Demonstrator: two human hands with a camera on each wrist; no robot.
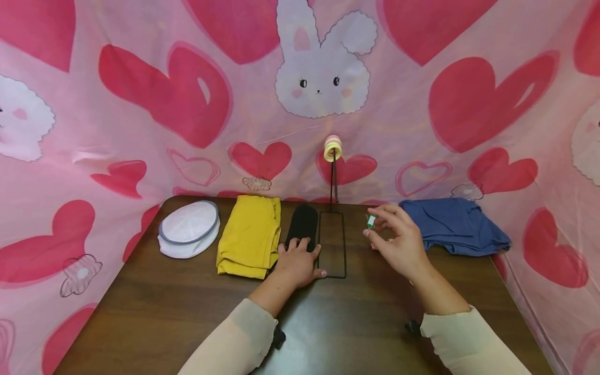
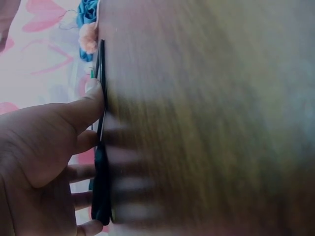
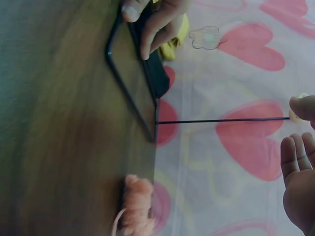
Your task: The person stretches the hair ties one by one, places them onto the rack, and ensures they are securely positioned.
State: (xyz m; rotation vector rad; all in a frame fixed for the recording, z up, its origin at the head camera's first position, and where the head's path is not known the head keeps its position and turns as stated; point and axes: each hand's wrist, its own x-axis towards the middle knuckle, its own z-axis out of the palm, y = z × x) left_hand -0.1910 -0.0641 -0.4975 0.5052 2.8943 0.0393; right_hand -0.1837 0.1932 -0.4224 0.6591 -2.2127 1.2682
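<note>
Left hand (image 1: 296, 260) lies flat on the desk (image 1: 187, 307), fingers spread over the near end of a black sock (image 1: 302, 224) and thumb against the wire stand's (image 1: 332, 245) base frame. The sock sits between the folded yellow cloth (image 1: 250, 234) and that frame. Right hand (image 1: 398, 242) hovers above the desk, pinching a small green clip (image 1: 371, 221) between thumb and fingertips. My guess is the sock is light and floppy, so grab it near the cuff edge. The clip looks stiff, tiny and easy to drop; pinch its sides. Blue cloth (image 1: 454, 224) and a white mesh bag (image 1: 189, 228) sit at the desk's outer ends.
</note>
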